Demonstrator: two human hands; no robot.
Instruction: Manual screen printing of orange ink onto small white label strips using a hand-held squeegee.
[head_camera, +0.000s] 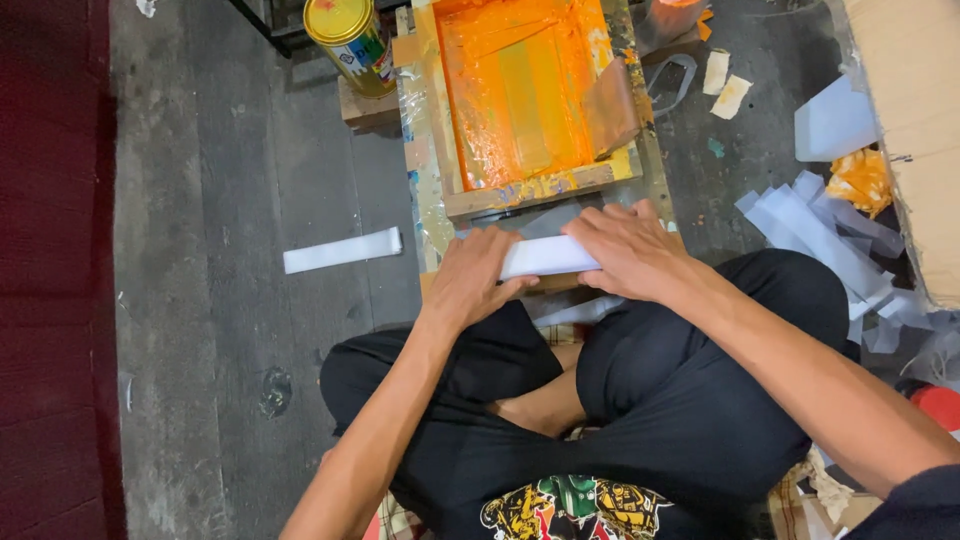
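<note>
A person sits cross-legged on the grey floor, both hands on a white strip that lies across a low board just in front of the knees. The left hand presses flat on the strip's left end, fingers spread and extended rather than curled. The right hand covers the strip's right end, its fingers laid over the top edge; whether they wrap under and pinch the strip cannot be told from this angle.

Just beyond the hands stands a wooden screen frame, its mesh coated in orange ink, with a brown squeegee leaning inside its right side. A gold-lidded can stands just left of the frame. A second white strip lies alone on the floor, well apart to the left. To the right, a heap of white strips lies near a cardboard box.
</note>
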